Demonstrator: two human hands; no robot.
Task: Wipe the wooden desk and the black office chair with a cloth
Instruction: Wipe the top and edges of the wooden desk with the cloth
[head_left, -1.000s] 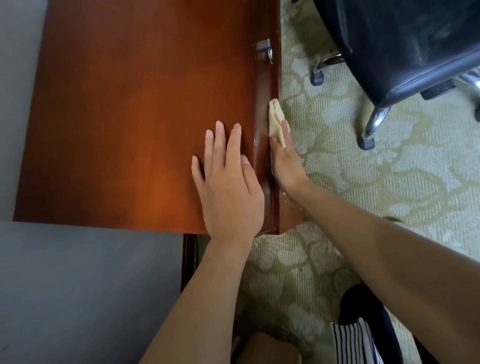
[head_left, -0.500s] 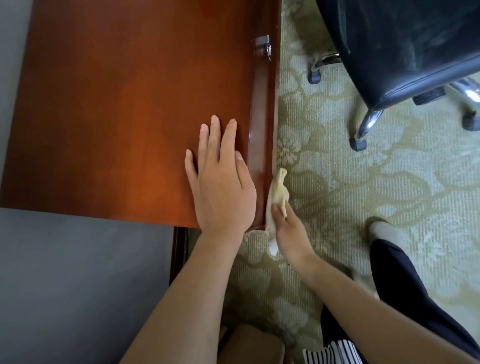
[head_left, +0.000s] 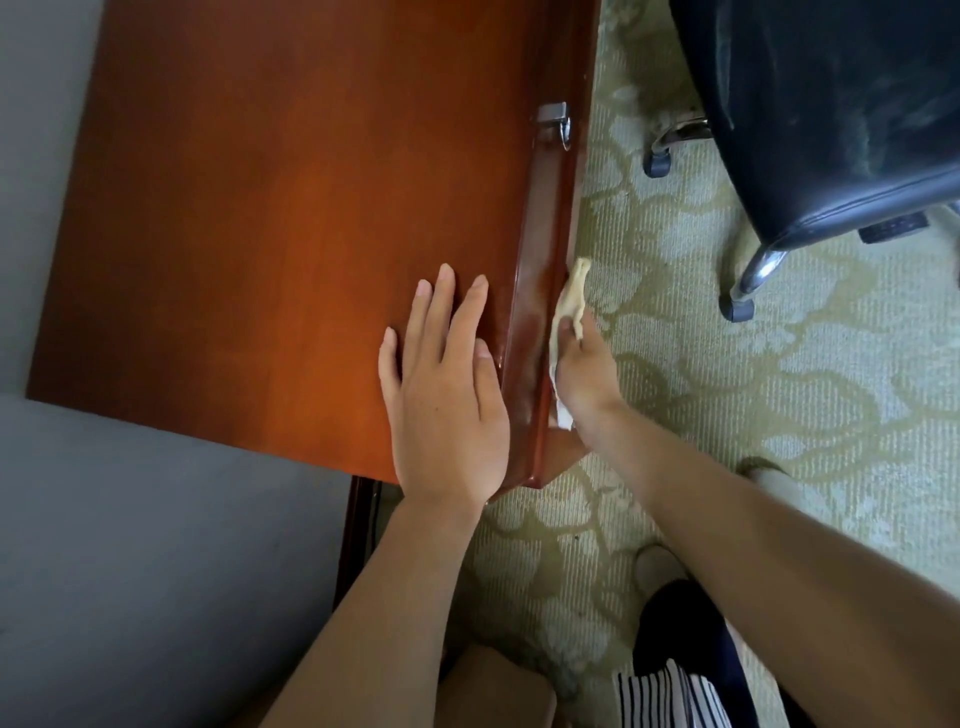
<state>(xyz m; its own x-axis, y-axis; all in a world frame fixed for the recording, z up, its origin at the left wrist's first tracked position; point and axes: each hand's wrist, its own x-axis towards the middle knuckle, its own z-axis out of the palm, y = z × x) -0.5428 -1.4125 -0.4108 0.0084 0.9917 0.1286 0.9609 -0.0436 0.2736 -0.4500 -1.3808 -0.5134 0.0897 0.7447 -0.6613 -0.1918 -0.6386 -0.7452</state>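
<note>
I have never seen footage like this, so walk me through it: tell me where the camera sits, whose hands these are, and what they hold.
There is no machine here. A person wears a camera on the head, and it looks down at their own two arms. The left hand lies flat, fingers straight, on the wooden desk near its corner. The right hand grips a pale cloth and presses it against the desk's side edge, which also carries a metal handle. The black office chair stands apart on the patterned carpet.
</note>
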